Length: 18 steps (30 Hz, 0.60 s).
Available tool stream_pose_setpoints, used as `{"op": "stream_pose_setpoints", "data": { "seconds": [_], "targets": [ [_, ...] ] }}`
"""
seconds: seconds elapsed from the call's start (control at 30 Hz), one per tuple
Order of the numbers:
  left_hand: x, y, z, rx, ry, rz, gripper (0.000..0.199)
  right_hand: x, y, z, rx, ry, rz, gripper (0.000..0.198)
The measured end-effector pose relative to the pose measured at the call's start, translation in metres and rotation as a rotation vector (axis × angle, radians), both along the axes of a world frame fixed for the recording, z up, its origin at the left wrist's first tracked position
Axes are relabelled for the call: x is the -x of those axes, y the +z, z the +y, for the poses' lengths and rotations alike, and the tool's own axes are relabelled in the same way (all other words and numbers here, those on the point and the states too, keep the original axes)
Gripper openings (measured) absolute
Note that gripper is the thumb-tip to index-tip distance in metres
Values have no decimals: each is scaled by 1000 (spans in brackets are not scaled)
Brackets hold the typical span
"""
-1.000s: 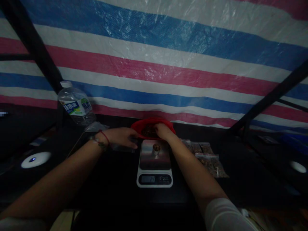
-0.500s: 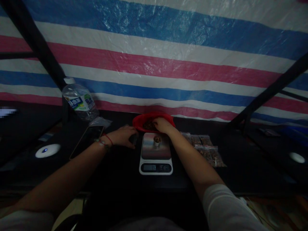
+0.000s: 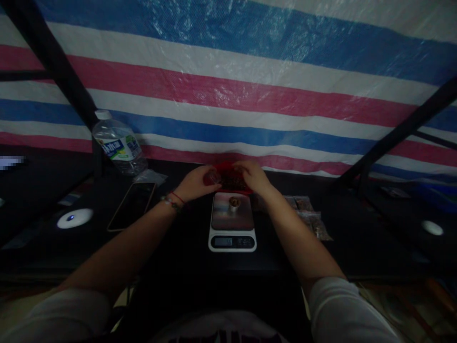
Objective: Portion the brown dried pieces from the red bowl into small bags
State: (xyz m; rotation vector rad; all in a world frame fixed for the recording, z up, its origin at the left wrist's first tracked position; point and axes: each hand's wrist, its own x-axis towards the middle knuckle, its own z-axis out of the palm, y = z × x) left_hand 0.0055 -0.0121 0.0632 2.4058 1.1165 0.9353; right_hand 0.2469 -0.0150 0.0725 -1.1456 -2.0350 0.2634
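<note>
My left hand [image 3: 198, 183] is curled round a small clear plastic thing [image 3: 212, 177], a cup or a bag, at the left side of a red bowl [image 3: 225, 166]. Brown bits lie in the bowl, too dark to name. On the bowl's right side my right hand [image 3: 253, 176] is closed over the rim, its fingertips partly hidden. In front of both hands sits a white kitchen scale [image 3: 233, 228] with a lit display. A small round cup [image 3: 233, 205] with brown contents stands on its metal plate.
Several small zip bags of brown bits [image 3: 316, 224] lie right of my right forearm. To the left are a phone [image 3: 133, 206], a white oval device [image 3: 74, 218], a clear plastic bag [image 3: 152, 177] and a large plastic bottle [image 3: 119, 147]. Striped sheeting [image 3: 228, 105] hangs behind.
My left hand has moved right and up from the table to the bowl with the clear thing. My right hand has come out of the brown bits to the bowl's right rim.
</note>
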Motion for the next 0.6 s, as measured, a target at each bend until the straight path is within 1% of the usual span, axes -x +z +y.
{"op": "stream_pose_setpoints", "data": {
  "seconds": [0.1,0.2,0.27,0.33,0.37,0.43,0.5,0.6],
  "targets": [
    [-4,-21,-7,-45,17,-28,53,-11,-21,-18,-33,-1,106,38],
    [0,-33,-9,-61,4,-14,56,-19,-37,-35,25,18,230,30],
    [4,-35,-6,-85,21,-23,61,-22,-40,-42,82,58,312,36],
    [8,-35,-2,-109,36,-25,63,-22,-39,-46,132,107,358,49],
    [9,-36,0,-118,38,-25,63,-21,-38,-47,149,137,352,54],
    [10,-37,4,-132,38,-21,62,-19,-35,-48,165,197,282,57],
    [11,-38,5,-140,43,-21,62,-17,-33,-48,160,243,182,56],
    [11,-40,5,-148,50,-27,60,-17,-32,-48,148,247,96,51]
  ]
}}
